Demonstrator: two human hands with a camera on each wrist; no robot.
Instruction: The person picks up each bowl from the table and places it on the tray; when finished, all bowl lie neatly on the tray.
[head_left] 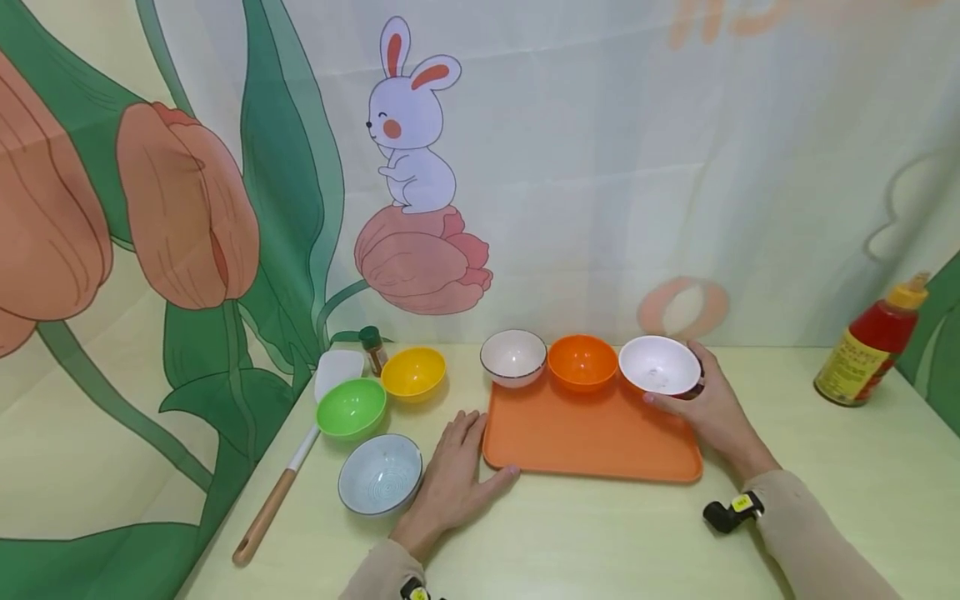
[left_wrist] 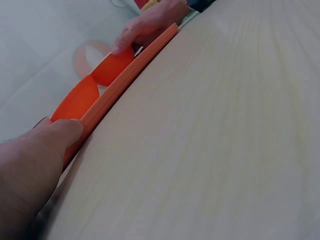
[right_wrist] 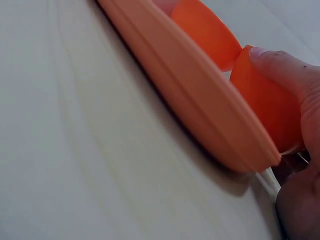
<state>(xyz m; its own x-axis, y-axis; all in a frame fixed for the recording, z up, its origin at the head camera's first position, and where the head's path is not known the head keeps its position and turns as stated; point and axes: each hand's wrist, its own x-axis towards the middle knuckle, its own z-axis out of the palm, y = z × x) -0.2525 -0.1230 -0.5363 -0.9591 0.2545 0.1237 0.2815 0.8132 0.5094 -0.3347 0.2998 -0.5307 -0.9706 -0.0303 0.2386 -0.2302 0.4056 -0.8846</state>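
My right hand [head_left: 712, 408] grips the right side of a bowl [head_left: 658, 363] that is white inside and orange outside, thumb at its front rim, other fingers round the far side. This bowl is at the back right of an orange tray [head_left: 592, 446]. An orange bowl [head_left: 582, 362] sits beside it at the tray's back edge, then a cream bowl with a dark rim [head_left: 513, 357] at the back left corner. My left hand [head_left: 453, 479] lies with fingers extended along the tray's left end, thumb by the front left corner. The right wrist view shows the gripped bowl's orange outside [right_wrist: 267, 107].
Left of my left hand stand a grey-blue bowl [head_left: 381, 475], a green bowl [head_left: 352, 408] and a yellow bowl [head_left: 414, 373]. Behind are a small green-capped jar [head_left: 375, 350] and a white spatula with a wooden handle [head_left: 264, 517]. A red sauce bottle [head_left: 870, 350] stands far right.
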